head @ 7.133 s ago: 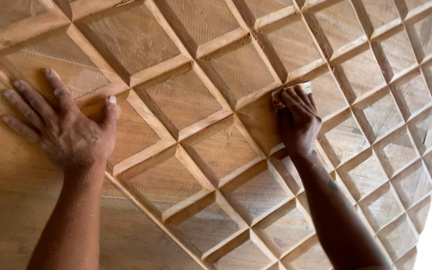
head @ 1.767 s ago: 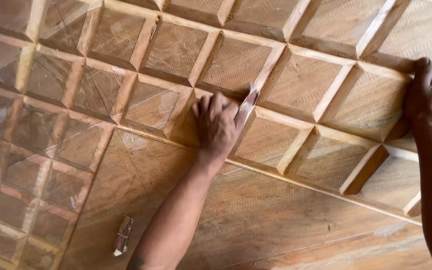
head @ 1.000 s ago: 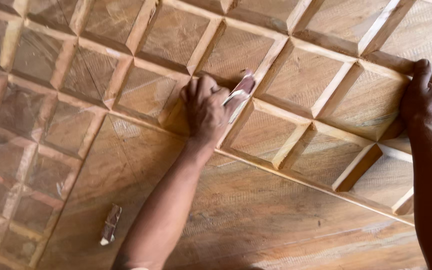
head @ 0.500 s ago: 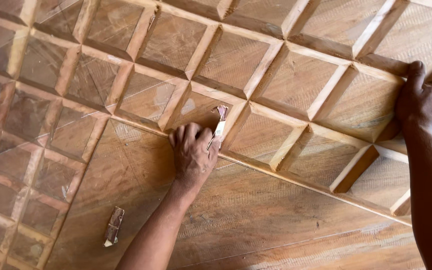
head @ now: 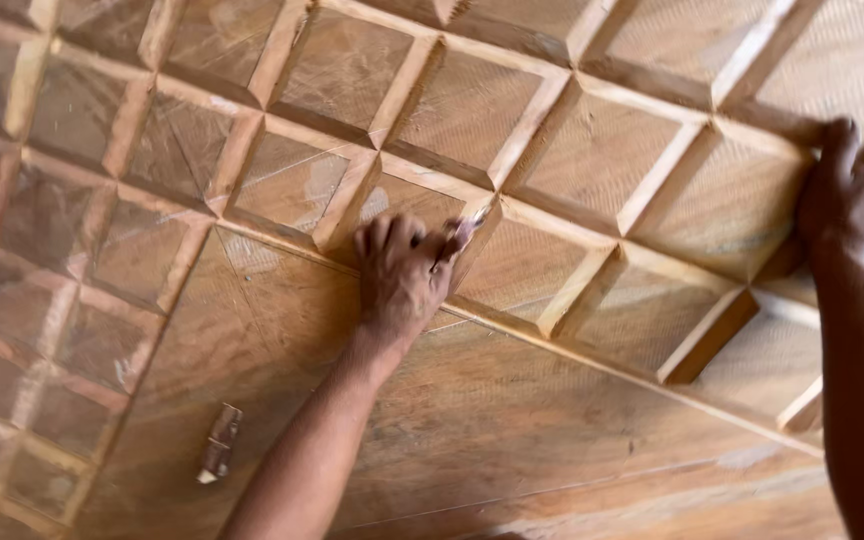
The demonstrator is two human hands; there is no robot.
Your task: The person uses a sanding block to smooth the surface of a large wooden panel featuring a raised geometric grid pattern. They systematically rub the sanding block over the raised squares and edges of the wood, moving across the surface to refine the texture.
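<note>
Sandpaper (head: pixel 464 228) is pinched in the left hand (head: pixel 402 275) against a panel (head: pixel 592 400) rib, cells beyond looking smoother, while the right hand (head: pixel 852 195) grips the panel's ridge.

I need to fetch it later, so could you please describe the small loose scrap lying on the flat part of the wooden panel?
Start from the large carved wooden panel with its grid of raised diamond ribs, then drop to its smooth flat section below the grid. The folded scrap of sandpaper lies there near the lower left, left of the forearm, and it is the only loose piece on that bare surface.
</note>
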